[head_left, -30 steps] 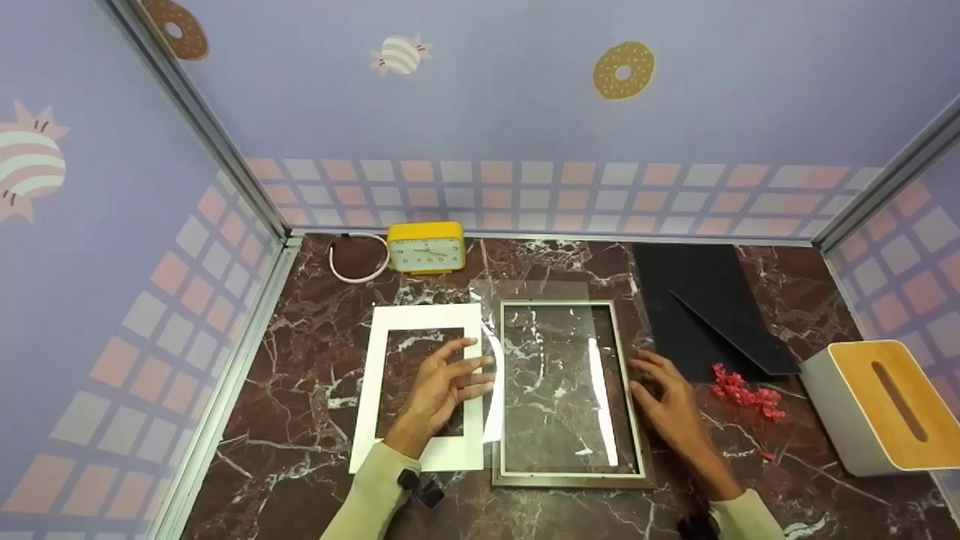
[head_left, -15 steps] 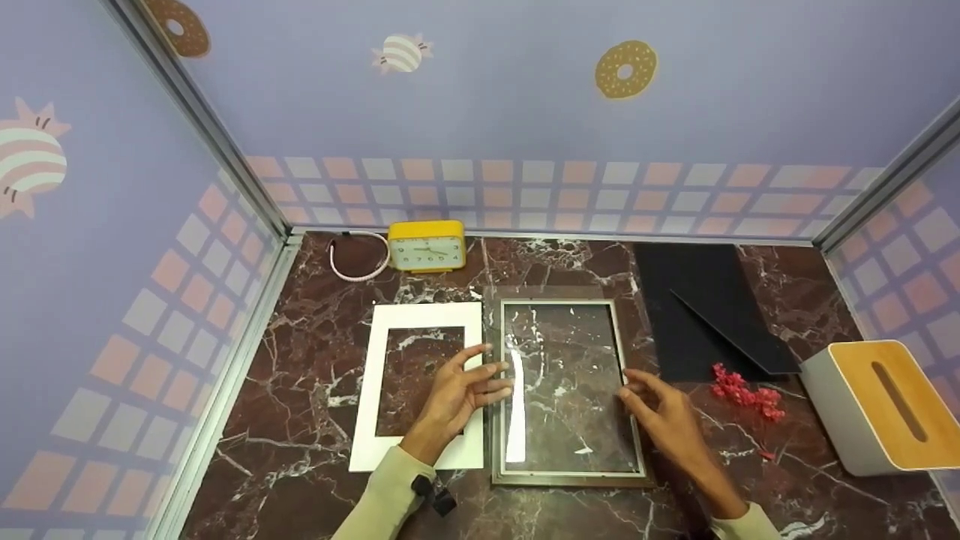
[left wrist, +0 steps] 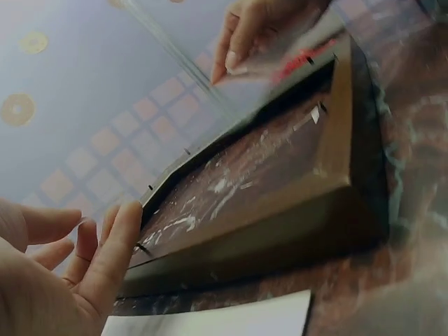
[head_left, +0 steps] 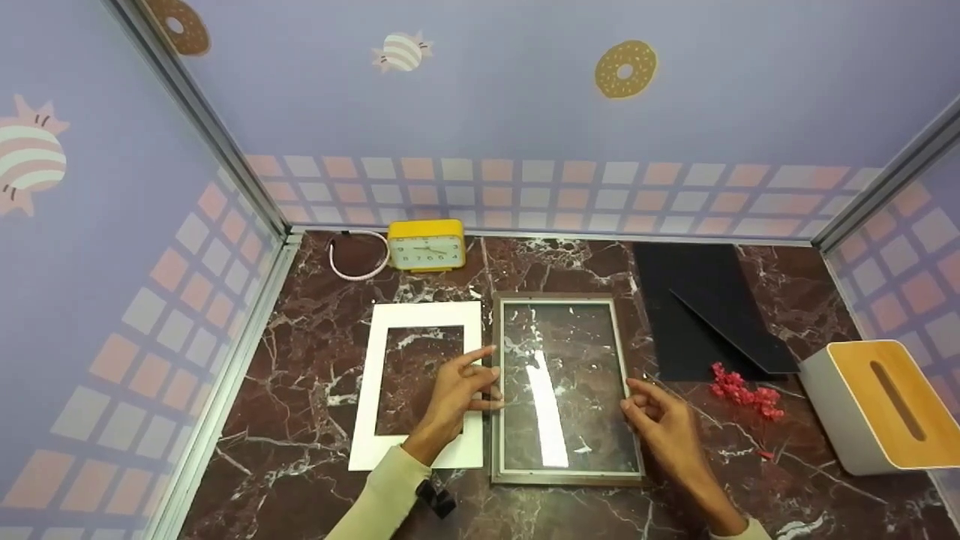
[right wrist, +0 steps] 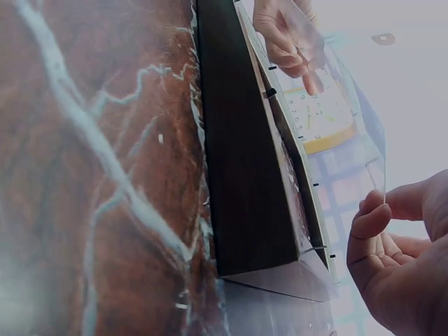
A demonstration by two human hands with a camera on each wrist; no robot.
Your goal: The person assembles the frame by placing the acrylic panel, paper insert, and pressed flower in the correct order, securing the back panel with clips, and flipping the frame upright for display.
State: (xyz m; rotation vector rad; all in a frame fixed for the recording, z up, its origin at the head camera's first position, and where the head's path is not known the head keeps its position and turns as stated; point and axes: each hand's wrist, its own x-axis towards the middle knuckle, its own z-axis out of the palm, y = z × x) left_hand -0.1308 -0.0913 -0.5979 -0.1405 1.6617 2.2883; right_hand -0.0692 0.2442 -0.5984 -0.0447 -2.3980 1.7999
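A clear rectangular sheet [head_left: 549, 412], marked by a bright glare streak, is held close over a picture frame [head_left: 570, 479] with a thin rim. My left hand [head_left: 454, 397] holds the sheet's left edge between thumb and fingers. At the opposite edge my right hand [head_left: 666, 427] pinches it; the right wrist view shows that hand's thumb and index finger [right wrist: 371, 218] on the transparent edge. Small dark tabs stand along the inner rim of the frame [left wrist: 252, 220] in both wrist views. Under my left wrist lies a white mat board [head_left: 431, 316] with a rectangular opening.
A yellow alarm clock [head_left: 427, 245] and a white ring-shaped band [head_left: 360, 278] stand at the back left. To the right lie a black backing board [head_left: 690, 270] with its stand leg, pink flowers [head_left: 746, 394] and a wood-topped tissue box [head_left: 892, 405]. Walls border the marble-patterned tabletop.
Both hands have shifted the clear sheet; its far edge, which stuck out past the frame's back and left, now lines up closely with the frame. The glare on it has moved.
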